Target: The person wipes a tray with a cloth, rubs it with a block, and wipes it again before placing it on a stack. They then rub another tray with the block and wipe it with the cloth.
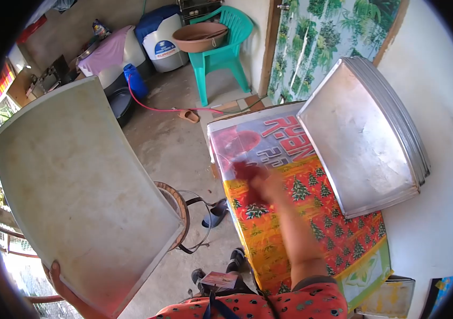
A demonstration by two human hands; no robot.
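Red patterned shirt (311, 304) is filling the bottom edge, a card (219, 279) hanging in front of it on a dark strap; the left hand (56, 279) is gripping a large metal tray (83, 196) at its lower left edge — fingers showing at the rim, the rest partly hidden; the tray is slanting across the left side, its right corner overlapping a round wooden rim (183, 204), and whether these 2 are touching is unclear; the right hand (270, 187), blurred, is clutching a dark red cloth (249, 178) over a table (263, 247) covered in Christmas-tree paper — contact is hard to tell; a stack of metal trays (362, 143) is lying at the table's right; beyond, a green chair (226, 61) is holding a brown basin (199, 40); 1 brown sandal (189, 115) is lying nearby.
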